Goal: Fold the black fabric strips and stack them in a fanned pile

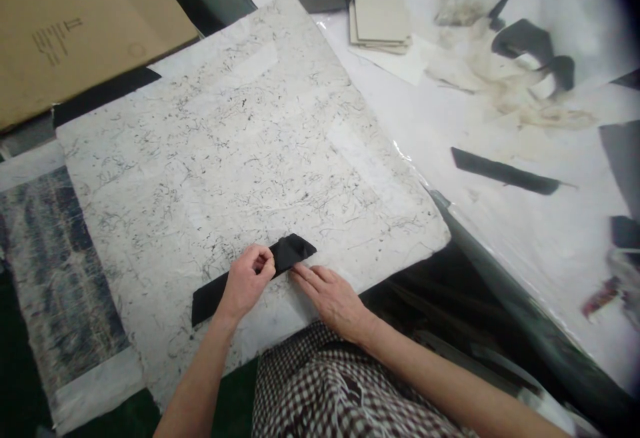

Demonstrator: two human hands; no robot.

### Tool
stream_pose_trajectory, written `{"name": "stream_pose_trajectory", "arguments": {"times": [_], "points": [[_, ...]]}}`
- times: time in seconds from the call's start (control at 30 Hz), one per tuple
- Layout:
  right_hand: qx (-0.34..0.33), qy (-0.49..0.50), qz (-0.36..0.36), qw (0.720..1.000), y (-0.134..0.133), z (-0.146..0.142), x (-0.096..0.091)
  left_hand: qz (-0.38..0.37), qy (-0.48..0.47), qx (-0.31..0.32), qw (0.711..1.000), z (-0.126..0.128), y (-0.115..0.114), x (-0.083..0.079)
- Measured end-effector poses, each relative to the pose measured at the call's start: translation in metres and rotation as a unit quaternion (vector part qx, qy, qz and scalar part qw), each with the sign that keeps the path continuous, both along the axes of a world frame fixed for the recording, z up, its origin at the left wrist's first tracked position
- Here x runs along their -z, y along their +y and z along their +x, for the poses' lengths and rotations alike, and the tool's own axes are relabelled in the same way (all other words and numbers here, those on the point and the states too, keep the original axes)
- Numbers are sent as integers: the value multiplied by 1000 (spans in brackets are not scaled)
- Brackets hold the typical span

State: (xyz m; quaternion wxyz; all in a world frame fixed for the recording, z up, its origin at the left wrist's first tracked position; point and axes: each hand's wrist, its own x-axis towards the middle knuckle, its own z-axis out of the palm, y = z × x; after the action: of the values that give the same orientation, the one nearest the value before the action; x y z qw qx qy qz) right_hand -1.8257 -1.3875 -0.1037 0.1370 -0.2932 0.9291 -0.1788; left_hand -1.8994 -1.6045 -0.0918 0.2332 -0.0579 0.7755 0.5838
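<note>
A black strip of flat, pliable material (213, 299) lies slantwise near the front edge of a white board (225, 171) covered in dark scratches and marks. Its right end is folded into a pointed shape. My left hand (251, 277) is closed over the strip's middle, with thumb and fingertips pinching its upper edge. My right hand (330, 296) rests on the board with fingers stretched out, the fingertips touching the strip's lower edge by the fold. Part of the strip is hidden under my left hand.
A cardboard box (95, 31) stands at the back left. On the white-covered table (430, 125) at right lie a stack of cream square pieces (383, 21), another dark strip (505, 171) and crumpled scraps (500, 85). A worn dark panel (60, 278) sits left of the board.
</note>
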Motion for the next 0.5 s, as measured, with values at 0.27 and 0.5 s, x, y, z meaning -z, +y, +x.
{"name": "stream_pose_trajectory", "arguments": {"times": [0.27, 0.5], "points": [[4, 21, 23, 1000, -2, -2, -2, 143, -68, -151, 976, 3, -31, 9], [16, 31, -14, 999, -7, -4, -6, 269, -17, -310, 912, 19, -78, 7]]}}
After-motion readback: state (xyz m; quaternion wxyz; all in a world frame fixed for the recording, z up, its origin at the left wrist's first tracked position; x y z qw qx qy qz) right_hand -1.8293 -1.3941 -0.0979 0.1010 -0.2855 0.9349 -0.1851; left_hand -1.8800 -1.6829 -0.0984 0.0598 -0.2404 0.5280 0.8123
